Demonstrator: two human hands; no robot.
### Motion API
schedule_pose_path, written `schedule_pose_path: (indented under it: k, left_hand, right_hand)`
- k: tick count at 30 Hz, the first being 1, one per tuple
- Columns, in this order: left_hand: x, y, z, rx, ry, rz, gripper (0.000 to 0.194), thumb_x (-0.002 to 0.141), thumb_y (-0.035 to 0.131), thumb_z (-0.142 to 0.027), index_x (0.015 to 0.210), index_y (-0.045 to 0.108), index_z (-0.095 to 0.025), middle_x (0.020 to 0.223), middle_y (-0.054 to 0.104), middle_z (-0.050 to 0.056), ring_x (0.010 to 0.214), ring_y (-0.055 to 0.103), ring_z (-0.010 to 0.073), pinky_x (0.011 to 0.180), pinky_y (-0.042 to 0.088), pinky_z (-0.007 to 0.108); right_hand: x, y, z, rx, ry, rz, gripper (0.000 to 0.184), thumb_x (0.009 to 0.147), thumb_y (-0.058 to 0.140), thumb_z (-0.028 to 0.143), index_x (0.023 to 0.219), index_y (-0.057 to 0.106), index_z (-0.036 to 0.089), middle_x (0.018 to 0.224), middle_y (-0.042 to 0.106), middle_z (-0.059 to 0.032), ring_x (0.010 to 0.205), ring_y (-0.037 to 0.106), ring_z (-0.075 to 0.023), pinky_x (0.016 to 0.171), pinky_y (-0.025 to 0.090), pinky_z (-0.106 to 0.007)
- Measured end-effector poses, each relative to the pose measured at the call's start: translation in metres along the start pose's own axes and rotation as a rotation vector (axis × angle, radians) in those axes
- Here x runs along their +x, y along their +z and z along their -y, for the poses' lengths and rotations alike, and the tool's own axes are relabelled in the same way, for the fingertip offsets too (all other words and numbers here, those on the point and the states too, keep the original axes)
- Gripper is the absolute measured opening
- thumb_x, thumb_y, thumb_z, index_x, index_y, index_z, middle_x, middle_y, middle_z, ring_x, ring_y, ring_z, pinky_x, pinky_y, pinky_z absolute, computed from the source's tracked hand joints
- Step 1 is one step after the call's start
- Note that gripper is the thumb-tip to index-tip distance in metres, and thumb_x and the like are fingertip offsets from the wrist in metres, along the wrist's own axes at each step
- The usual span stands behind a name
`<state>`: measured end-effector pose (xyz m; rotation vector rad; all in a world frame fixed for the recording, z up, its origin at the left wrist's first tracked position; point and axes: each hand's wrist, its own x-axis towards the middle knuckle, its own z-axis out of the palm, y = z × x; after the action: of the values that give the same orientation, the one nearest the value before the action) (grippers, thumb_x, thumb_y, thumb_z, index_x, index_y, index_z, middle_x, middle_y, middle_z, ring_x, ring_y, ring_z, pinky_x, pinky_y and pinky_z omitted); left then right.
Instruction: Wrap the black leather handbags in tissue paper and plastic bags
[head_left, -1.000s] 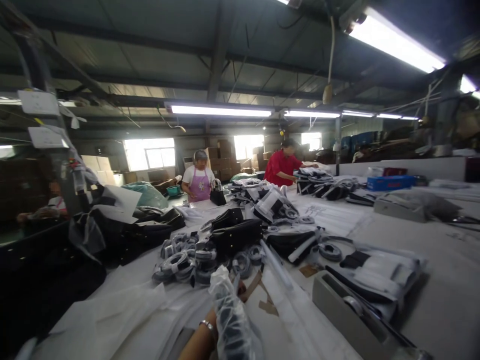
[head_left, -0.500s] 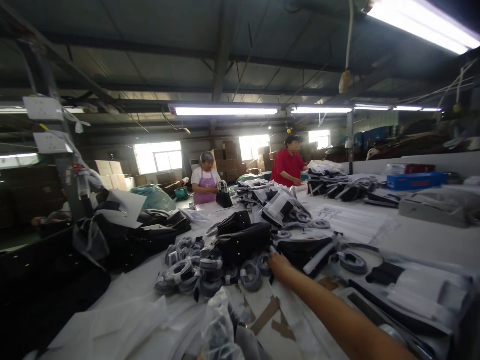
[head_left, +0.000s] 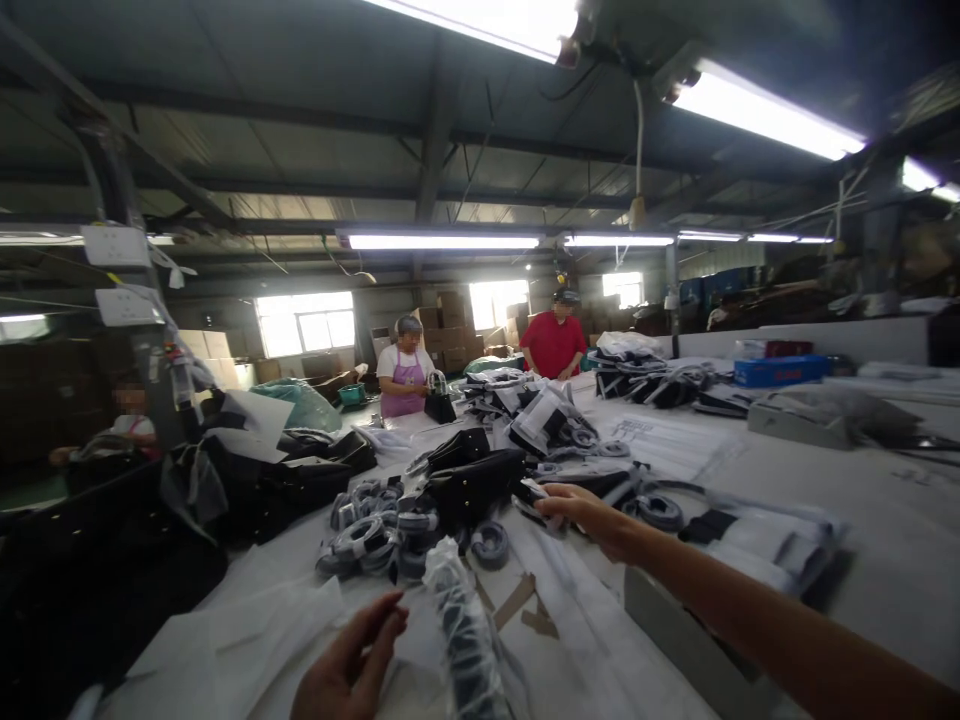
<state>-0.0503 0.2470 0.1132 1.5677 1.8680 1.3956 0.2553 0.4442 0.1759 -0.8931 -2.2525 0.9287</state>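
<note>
My right hand (head_left: 581,515) reaches out over the white table (head_left: 862,560) and pinches a small coiled strap with a white band (head_left: 529,495) lifted off the pile. Just beyond it lie black handbags (head_left: 469,480) and a heap of several grey coiled straps (head_left: 375,525). My left hand (head_left: 352,665) is low at the near edge, fingers loosely curled and apart, holding nothing, right beside a clear plastic bag (head_left: 469,640) with something dark inside.
A grey open box (head_left: 675,625) sits under my right forearm. Bags in white wrapping (head_left: 772,540) lie to the right. Two people stand at the table's far end, one in a purple apron (head_left: 403,375), one in red (head_left: 553,340). Dark bags (head_left: 277,470) pile at left.
My right hand has pulled back slightly from the pile with a coiled strap in its fingers. My left hand has come up into view beside the plastic bag.
</note>
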Motion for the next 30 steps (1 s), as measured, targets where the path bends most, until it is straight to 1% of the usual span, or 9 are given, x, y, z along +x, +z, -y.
schedule_pose_path:
  k: [2, 4, 7, 11, 18, 21, 24, 28, 30]
  left_hand:
    - [-0.005, -0.019, -0.045, -0.027, 0.057, -0.145, 0.044, 0.085, 0.057, -0.059, 0.117, 0.068, -0.03, 0.104, 0.079, -0.001, 0.099, 0.074, 0.0236, 0.086, 0.061, 0.033]
    - [-0.008, -0.031, -0.1, 0.014, 0.265, -0.165, 0.038, 0.085, 0.06, -0.057, 0.109, 0.072, -0.03, 0.11, 0.077, 0.0, 0.104, 0.072, 0.0236, 0.088, 0.06, 0.033]
    - [-0.01, -0.036, -0.176, 0.15, 0.614, 0.065, 0.032, 0.092, 0.055, -0.047, 0.115, 0.071, -0.033, 0.125, 0.071, 0.0, 0.117, 0.066, 0.0218, 0.105, 0.05, 0.036]
    - [-0.013, -0.04, -0.223, 0.275, 0.67, 0.36, 0.04, 0.091, 0.06, -0.04, 0.131, 0.06, -0.039, 0.133, 0.067, -0.004, 0.122, 0.063, 0.0212, 0.105, 0.049, 0.034]
    - [-0.025, -0.059, -0.22, 0.204, 0.466, 0.433, 0.05, 0.075, 0.078, -0.047, 0.121, 0.066, -0.033, 0.121, 0.073, 0.0, 0.107, 0.069, 0.0233, 0.092, 0.056, 0.032]
    - [-0.038, -0.07, -0.224, -0.036, 0.335, 0.407, 0.048, 0.072, 0.081, -0.044, 0.114, 0.068, -0.026, 0.116, 0.073, 0.002, 0.11, 0.068, 0.0242, 0.094, 0.054, 0.032]
    - [-0.055, -0.087, -0.216, -0.266, 0.134, 0.201, 0.054, 0.068, 0.083, -0.046, 0.114, 0.066, -0.023, 0.114, 0.074, 0.005, 0.104, 0.069, 0.0257, 0.087, 0.056, 0.031]
    - [-0.082, -0.092, -0.162, -0.52, -0.094, -0.149, 0.068, 0.063, 0.088, -0.047, 0.124, 0.063, -0.029, 0.119, 0.074, 0.0, 0.117, 0.063, 0.0194, 0.09, 0.05, 0.019]
    - [-0.097, -0.076, -0.123, -0.682, -0.269, -0.145, 0.059, 0.058, 0.09, -0.047, 0.109, 0.072, -0.024, 0.109, 0.078, 0.001, 0.11, 0.067, 0.0214, 0.085, 0.052, 0.021]
  right_hand:
    - [-0.027, -0.008, 0.035, 0.08, -0.056, 0.034, 0.039, 0.093, 0.049, 0.042, 0.114, 0.066, 0.014, 0.101, 0.07, -0.0054, 0.091, 0.065, -0.0215, 0.077, 0.049, -0.03]
    - [-0.048, -0.016, 0.078, 0.112, -0.125, 0.069, 0.037, 0.087, 0.059, 0.043, 0.11, 0.07, 0.017, 0.117, 0.067, -0.0054, 0.103, 0.062, -0.0232, 0.088, 0.047, -0.032]
    - [-0.07, -0.027, 0.144, 0.002, -0.293, 0.19, 0.027, 0.084, 0.069, 0.038, 0.097, 0.075, 0.016, 0.137, 0.059, -0.0053, 0.12, 0.055, -0.0271, 0.103, 0.039, -0.036]
    - [-0.089, -0.038, 0.201, -0.116, -0.402, 0.301, 0.039, 0.089, 0.067, 0.036, 0.124, 0.068, 0.02, 0.136, 0.06, -0.002, 0.122, 0.056, -0.025, 0.104, 0.04, -0.034]
    - [-0.11, -0.041, 0.223, -0.107, -0.466, 0.353, 0.029, 0.091, 0.067, 0.041, 0.106, 0.075, 0.018, 0.141, 0.057, -0.0009, 0.123, 0.058, -0.0207, 0.101, 0.043, -0.027]
    - [-0.119, -0.027, 0.221, -0.074, -0.507, 0.025, 0.042, 0.089, 0.069, 0.043, 0.124, 0.066, 0.02, 0.135, 0.061, -0.0034, 0.123, 0.057, -0.0216, 0.104, 0.044, -0.033]
    - [-0.133, -0.006, 0.207, 0.054, -0.407, -0.312, 0.04, 0.093, 0.064, 0.044, 0.126, 0.062, 0.02, 0.111, 0.071, -0.0046, 0.103, 0.067, -0.0193, 0.09, 0.053, -0.032]
    - [-0.154, 0.03, 0.174, 0.112, -0.203, -0.165, 0.03, 0.094, 0.06, 0.046, 0.1, 0.072, 0.019, 0.084, 0.072, -0.0024, 0.071, 0.065, -0.015, 0.065, 0.052, -0.025]
    - [-0.161, 0.05, 0.16, 0.131, -0.148, -0.091, 0.032, 0.093, 0.06, 0.047, 0.101, 0.073, 0.019, 0.084, 0.072, -0.0034, 0.069, 0.064, -0.0151, 0.062, 0.05, -0.024]
